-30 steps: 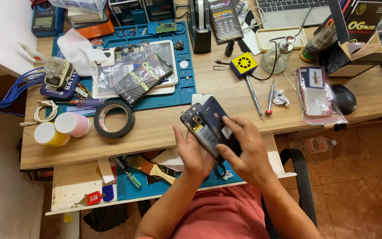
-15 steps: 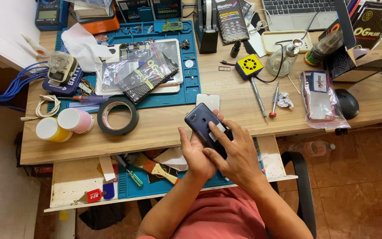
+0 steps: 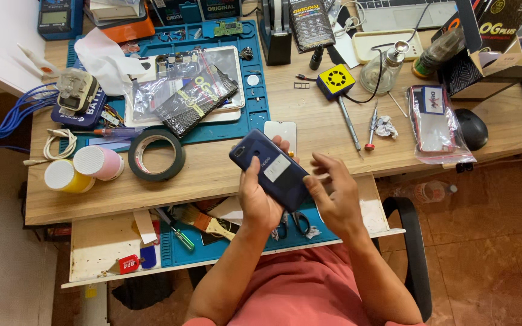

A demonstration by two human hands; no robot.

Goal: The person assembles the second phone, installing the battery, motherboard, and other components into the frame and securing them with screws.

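In the head view, the left hand gripped a dark blue smartphone from below, fingers wrapped round its edge and thumb along its side, with the back cover turned up toward the camera, probably so the pale sticker on that cover could be seen and reached. The phone was tilted above the near edge of the wooden worktop, over the pull-out tray, clear of the clutter. The right hand hovered just beside the phone's lower end, fingers loosely spread and holding nothing; whether a fingertip touched the cover could not be told. A spare screen protector lay just behind the phone. A roll of black tape sat to the left, and screwdrivers lay to the right, near enough for either hand to pick up. Scissors rested on the tray's blue mat under the wrists.
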